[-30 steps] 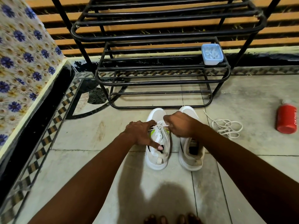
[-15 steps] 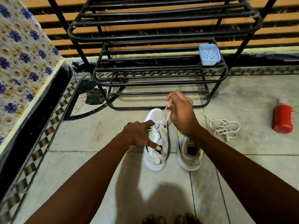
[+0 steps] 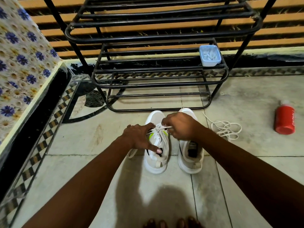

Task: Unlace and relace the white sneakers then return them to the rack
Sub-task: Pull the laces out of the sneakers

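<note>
Sitting side by side on the pale tiled floor [image 3: 246,99] are two white sneakers, with their toes pointing at the black metal rack [image 3: 158,38]. They are just in front of the rack's bottom bar, not on it.

The left sneaker [image 3: 157,162] is white with a bright yellow-green patch near the tongue and thin black lines on its side. A white lace [image 3: 162,127] crosses its upper part near the toe. One end of this lace lies on the floor next to the shoe, under the left wrist. The right sneaker [image 3: 190,160] has no lace that I can see. Its mouth is open and looks dark inside.

The left hand [image 3: 139,137] rests on the left sneaker. Its fingers are curled over the front of the shoe and its thumb presses down by the tongue. The right hand [image 3: 182,127] is above the two shoes. Its fingers are curled and pinch the lace of the left sneaker, which runs tight from the shoe to the fingers.

A loose white lace [image 3: 226,129] lies in a tangled pile on the floor, just to the right of the right sneaker. Farther right a red bottle [image 3: 284,120] lies on the floor. A small pale blue tub [image 3: 209,55] sits on a rack shelf. A flowery cloth [image 3: 21,55] hangs on the left. Bare toes [image 3: 172,223] show at the bottom edge.
</note>
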